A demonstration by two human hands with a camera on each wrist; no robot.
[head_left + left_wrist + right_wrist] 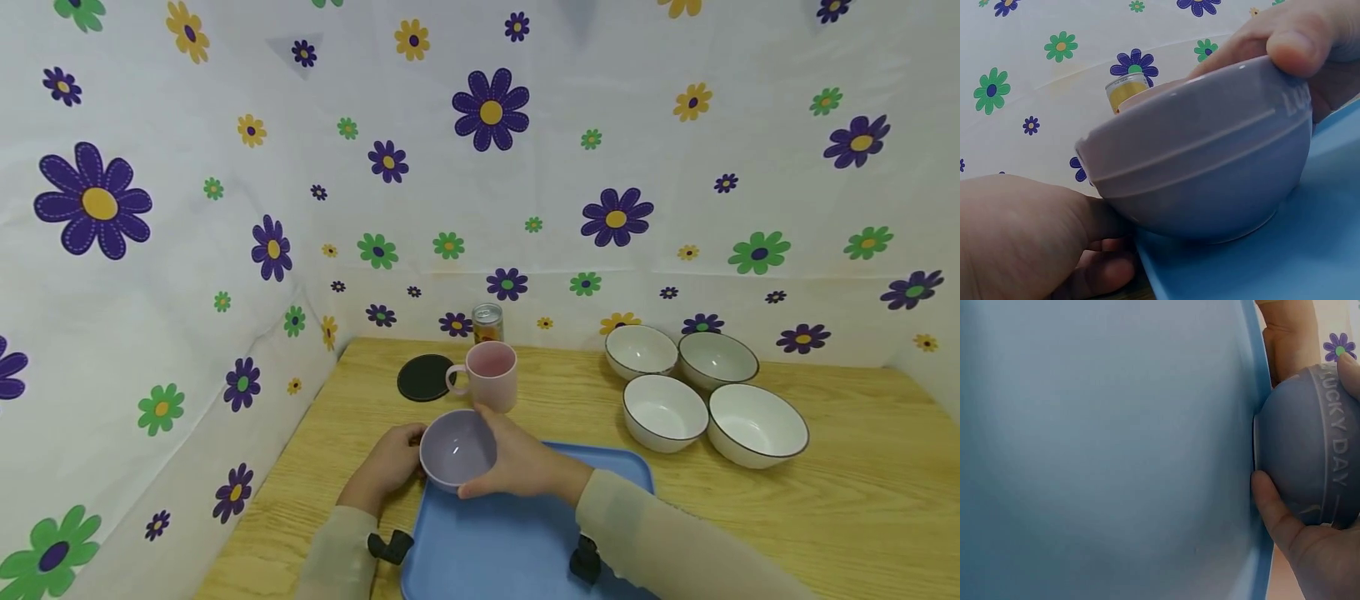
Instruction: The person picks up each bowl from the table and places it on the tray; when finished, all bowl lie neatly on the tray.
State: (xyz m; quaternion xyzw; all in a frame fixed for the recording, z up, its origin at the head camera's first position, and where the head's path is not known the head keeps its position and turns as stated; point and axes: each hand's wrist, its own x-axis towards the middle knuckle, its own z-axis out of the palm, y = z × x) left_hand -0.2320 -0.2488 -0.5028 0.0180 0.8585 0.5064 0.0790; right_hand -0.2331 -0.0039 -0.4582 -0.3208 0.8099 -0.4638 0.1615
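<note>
A pale purple bowl [453, 450] is held tilted over the left rim of the blue tray [487, 542], its hollow facing up. My right hand [517, 458] grips the bowl from the right, thumb and fingers spread around its side. Raised letters on its outer wall show in the right wrist view. At the bowl's lower left, my left hand [390, 467] holds its side with bent fingers; the bowl partly hides them in the left wrist view. Just behind the bowl stands a pink mug [495, 379], handle to the left.
A black round coaster [426, 377] lies left of the mug, and a drink can [488, 323] stands behind it. Several dark-rimmed white bowls [663, 408] stand close together at the right on the wooden table [862, 500]. A flower-print sheet [420, 200] hangs at the back and left.
</note>
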